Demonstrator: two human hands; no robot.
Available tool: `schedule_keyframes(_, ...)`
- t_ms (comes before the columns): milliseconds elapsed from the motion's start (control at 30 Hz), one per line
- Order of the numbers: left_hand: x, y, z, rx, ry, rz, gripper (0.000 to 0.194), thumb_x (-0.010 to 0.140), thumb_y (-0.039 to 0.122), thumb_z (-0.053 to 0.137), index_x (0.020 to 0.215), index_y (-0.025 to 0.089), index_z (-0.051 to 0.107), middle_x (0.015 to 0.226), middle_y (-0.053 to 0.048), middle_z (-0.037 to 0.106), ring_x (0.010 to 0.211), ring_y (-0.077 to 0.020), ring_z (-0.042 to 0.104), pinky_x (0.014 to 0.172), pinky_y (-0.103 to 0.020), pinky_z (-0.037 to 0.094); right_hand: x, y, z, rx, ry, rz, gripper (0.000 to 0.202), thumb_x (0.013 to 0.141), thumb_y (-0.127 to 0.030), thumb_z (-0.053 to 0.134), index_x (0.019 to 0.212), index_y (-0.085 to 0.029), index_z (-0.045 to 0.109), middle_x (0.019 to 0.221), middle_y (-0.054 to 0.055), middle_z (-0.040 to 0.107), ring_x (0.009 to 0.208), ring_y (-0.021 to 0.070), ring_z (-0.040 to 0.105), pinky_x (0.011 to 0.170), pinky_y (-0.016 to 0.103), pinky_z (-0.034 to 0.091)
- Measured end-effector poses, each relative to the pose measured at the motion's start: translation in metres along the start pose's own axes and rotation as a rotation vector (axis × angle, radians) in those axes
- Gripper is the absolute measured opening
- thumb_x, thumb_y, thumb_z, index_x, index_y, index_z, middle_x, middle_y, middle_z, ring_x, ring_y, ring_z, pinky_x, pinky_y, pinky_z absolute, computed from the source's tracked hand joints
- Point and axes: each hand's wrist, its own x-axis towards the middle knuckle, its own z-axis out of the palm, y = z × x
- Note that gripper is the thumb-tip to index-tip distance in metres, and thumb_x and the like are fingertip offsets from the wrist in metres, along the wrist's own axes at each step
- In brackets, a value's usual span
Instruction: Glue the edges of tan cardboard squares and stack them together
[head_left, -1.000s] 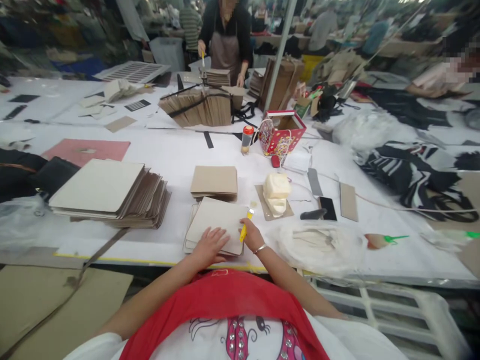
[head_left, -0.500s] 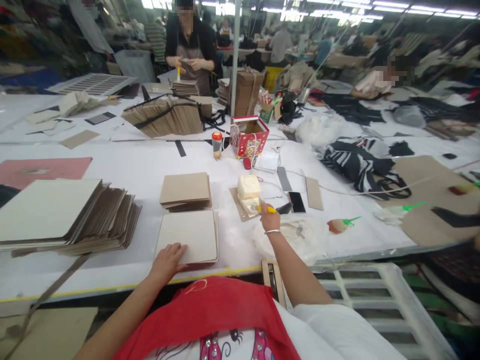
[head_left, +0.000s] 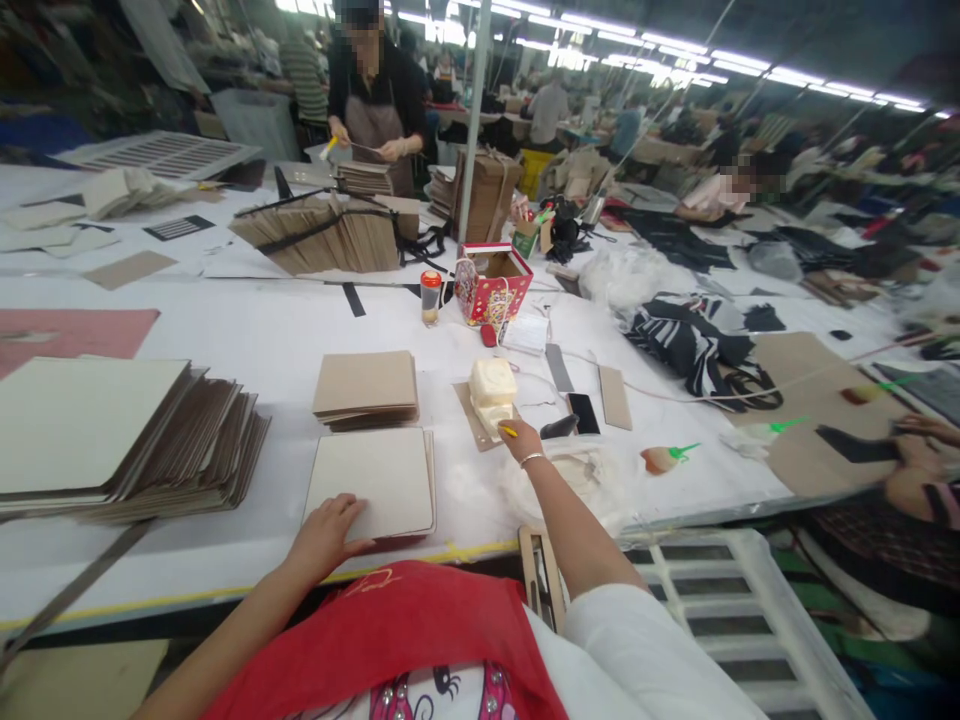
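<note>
White surface (head_left: 469,505) with pale boards (head_left: 371,482) near its front edge.
The boards sit more evenly stacked than a second ago, beneath the loosely spread fingers of the left hand (head_left: 330,532). Beside the cream container (head_left: 493,384), the right hand (head_left: 523,439) is closed around the yellow brush (head_left: 510,431), which was earlier at the boards; its bristles are hidden.
</note>
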Motion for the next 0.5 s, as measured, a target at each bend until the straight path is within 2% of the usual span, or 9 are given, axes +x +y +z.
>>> schedule_keyframes(167, -0.001, -0.013, -0.002, -0.104, -0.011, 0.060, 0.049, 0.073, 0.049, 0.054, 0.113, 0.021, 0.054, 0.117, -0.011, 0.052, 0.107, -0.0243, 0.048, 0.092, -0.037, 0.038, -0.018, 0.003, 0.002, -0.061, -0.073, -0.121, 0.023, 0.077, -0.027, 0.054, 0.095, -0.020, 0.066, 0.095, 0.008, 0.064, 0.071, 0.0141, 0.060, 0.069, 0.025, 0.046)
schedule_keyframes(267, -0.001, -0.020, 0.000, -0.130, -0.014, 0.101, 0.048, 0.073, 0.048, 0.054, 0.112, 0.020, 0.054, 0.117, -0.011, 0.052, 0.107, -0.0245, 0.048, 0.092, -0.038, 0.038, -0.023, 0.002, 0.003, 0.007, -0.031, -0.107, 0.022, 0.076, -0.029, 0.054, 0.091, -0.020, 0.066, 0.092, 0.007, 0.065, 0.076, 0.0154, 0.061, 0.074, 0.027, 0.047)
schedule_keyframes(333, -0.001, -0.024, 0.000, -0.150, -0.008, 0.125, 0.049, 0.073, 0.047, 0.055, 0.114, 0.020, 0.053, 0.118, -0.011, 0.052, 0.108, -0.0241, 0.049, 0.093, -0.037, 0.038, -0.022, -0.001, 0.005, 0.170, 0.032, 0.029, 0.021, 0.075, -0.031, 0.054, 0.088, -0.021, 0.066, 0.089, 0.005, 0.066, 0.077, 0.0149, 0.062, 0.074, 0.028, 0.048)
schedule_keyframes(433, 0.003, -0.028, -0.006, -0.177, 0.030, 0.155, 0.049, 0.075, 0.045, 0.054, 0.115, 0.017, 0.052, 0.119, -0.011, 0.051, 0.108, -0.0228, 0.049, 0.094, -0.035, 0.038, -0.015, -0.010, 0.010, 0.484, 0.160, 0.413, 0.023, 0.074, -0.033, 0.053, 0.088, -0.019, 0.065, 0.075, 0.002, 0.067, 0.065, 0.0132, 0.063, 0.063, 0.025, 0.051)
schedule_keyframes(500, 0.010, -0.031, -0.014, -0.184, 0.075, 0.172, 0.045, 0.077, 0.042, 0.054, 0.113, 0.016, 0.053, 0.117, -0.011, 0.052, 0.106, -0.0219, 0.049, 0.094, -0.034, 0.038, -0.011, -0.016, 0.012, 0.573, 0.222, 0.585, 0.023, 0.075, -0.033, 0.049, 0.086, -0.017, 0.062, 0.063, 0.002, 0.064, 0.055, 0.0127, 0.062, 0.054, 0.024, 0.051)
